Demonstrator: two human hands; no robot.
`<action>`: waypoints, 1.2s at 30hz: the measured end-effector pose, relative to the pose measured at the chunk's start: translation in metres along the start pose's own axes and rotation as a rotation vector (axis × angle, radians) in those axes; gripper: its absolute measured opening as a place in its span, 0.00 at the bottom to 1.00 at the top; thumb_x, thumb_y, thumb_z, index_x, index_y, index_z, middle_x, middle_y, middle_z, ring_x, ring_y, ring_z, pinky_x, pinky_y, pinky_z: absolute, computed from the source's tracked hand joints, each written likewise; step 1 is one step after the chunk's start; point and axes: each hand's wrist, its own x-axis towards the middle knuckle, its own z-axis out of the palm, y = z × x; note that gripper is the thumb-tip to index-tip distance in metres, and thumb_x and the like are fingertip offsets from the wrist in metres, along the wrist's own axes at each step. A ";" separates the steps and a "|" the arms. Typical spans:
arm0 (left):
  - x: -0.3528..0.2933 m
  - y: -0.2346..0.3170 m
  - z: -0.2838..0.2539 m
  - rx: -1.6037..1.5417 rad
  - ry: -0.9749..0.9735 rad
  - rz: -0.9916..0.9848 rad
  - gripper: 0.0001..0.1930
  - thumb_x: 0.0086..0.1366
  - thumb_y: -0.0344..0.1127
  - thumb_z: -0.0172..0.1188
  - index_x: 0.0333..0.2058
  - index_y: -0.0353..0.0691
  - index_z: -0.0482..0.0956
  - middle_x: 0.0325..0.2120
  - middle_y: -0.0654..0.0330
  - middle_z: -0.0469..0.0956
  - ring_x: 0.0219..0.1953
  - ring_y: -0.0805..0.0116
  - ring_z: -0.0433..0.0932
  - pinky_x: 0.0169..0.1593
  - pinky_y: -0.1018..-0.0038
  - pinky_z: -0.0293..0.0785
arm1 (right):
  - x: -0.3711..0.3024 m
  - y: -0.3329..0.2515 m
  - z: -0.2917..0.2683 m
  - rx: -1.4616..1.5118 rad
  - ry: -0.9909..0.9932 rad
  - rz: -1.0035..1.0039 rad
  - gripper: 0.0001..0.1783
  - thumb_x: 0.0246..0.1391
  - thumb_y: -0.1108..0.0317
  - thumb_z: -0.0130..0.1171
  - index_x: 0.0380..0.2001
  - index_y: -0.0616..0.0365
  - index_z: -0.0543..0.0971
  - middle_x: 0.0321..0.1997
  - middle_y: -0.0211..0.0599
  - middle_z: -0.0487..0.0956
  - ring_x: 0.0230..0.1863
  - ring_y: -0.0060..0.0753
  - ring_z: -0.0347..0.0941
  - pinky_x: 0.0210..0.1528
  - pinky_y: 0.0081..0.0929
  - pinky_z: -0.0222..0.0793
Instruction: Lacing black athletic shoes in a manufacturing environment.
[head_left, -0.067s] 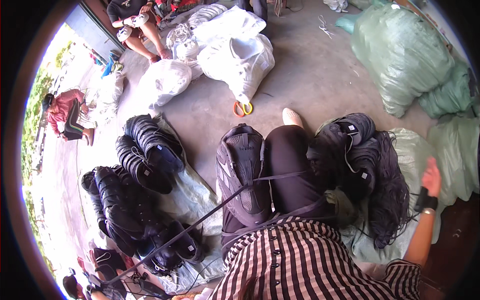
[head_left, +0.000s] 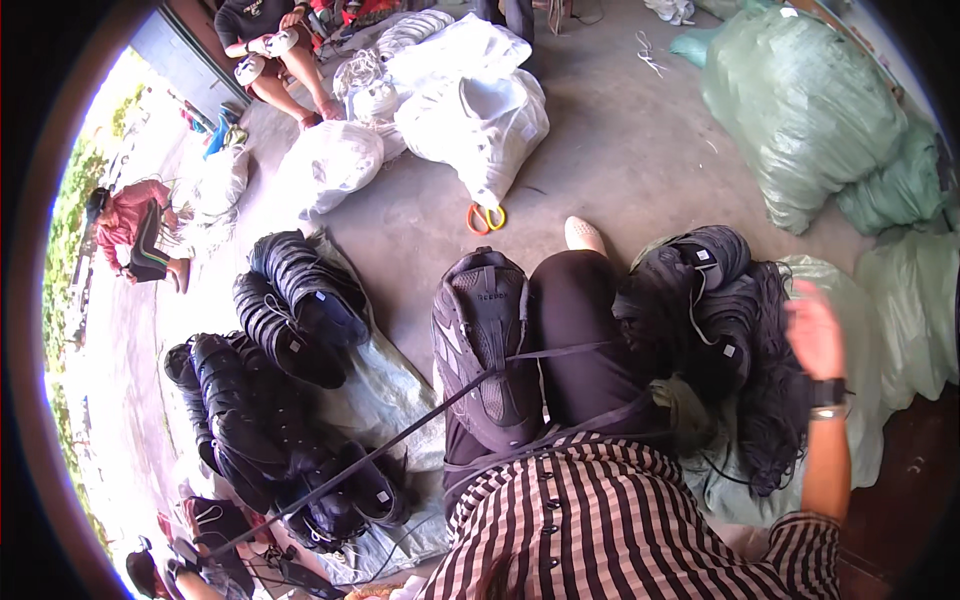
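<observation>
A dark grey sports shoe upper [head_left: 483, 350] lies over my left thigh, its toe end toward my waist. A long flat dark strap [head_left: 410, 432] runs taut across it, from my lap down to the lower left. My right hand [head_left: 815, 335] is raised at the right, beside a pile of loose black laces [head_left: 775, 400]. Motion smears its fingers, so whether they hold anything does not show. A dark wristband [head_left: 828, 393] circles that wrist. My left hand is out of the picture.
Stacked black shoe uppers [head_left: 235, 410] lie on sheeting at left; another stack [head_left: 705, 290] is by my right knee. Orange-and-yellow-handled scissors [head_left: 486, 217] lie ahead. White sacks [head_left: 475, 120] and green sacks [head_left: 800, 110] stand farther off. Other people [head_left: 135, 230] sit at far left, back and lower left.
My right hand has moved left and inward, from over the pale green sack to the edge of the black lace pile. The shoe upper and strap stay nearly in place.
</observation>
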 end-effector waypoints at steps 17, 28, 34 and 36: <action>0.042 -0.042 0.030 0.019 0.016 0.008 0.18 0.64 0.36 0.48 0.52 0.36 0.70 0.27 0.62 0.72 0.24 0.69 0.69 0.27 0.74 0.67 | 0.020 0.088 0.065 -0.364 -0.037 0.424 0.17 0.56 0.54 0.58 0.31 0.58 0.73 0.28 0.42 0.81 0.21 0.28 0.78 0.21 0.23 0.72; 0.205 -0.153 0.218 -0.001 -0.284 -0.111 0.17 0.66 0.36 0.48 0.51 0.39 0.71 0.23 0.66 0.71 0.19 0.74 0.67 0.22 0.77 0.64 | -0.084 0.094 -0.298 -0.512 0.781 0.219 0.04 0.45 0.69 0.60 0.26 0.57 0.77 0.28 0.37 0.78 0.32 0.32 0.76 0.38 0.31 0.72; 0.191 -0.134 0.229 0.062 -0.235 -0.076 0.16 0.66 0.36 0.48 0.51 0.40 0.72 0.22 0.69 0.70 0.17 0.77 0.66 0.19 0.78 0.63 | -0.153 0.061 -0.388 -1.650 1.437 0.427 0.22 0.50 0.50 0.58 0.26 0.64 0.79 0.26 0.53 0.78 0.30 0.39 0.78 0.35 0.38 0.71; 0.164 -0.106 0.229 0.101 -0.185 -0.044 0.16 0.66 0.37 0.48 0.51 0.41 0.72 0.21 0.70 0.70 0.16 0.78 0.65 0.18 0.79 0.63 | -0.140 0.059 -0.392 -1.659 1.293 0.526 0.19 0.50 0.53 0.57 0.30 0.62 0.79 0.28 0.50 0.78 0.30 0.38 0.78 0.34 0.37 0.71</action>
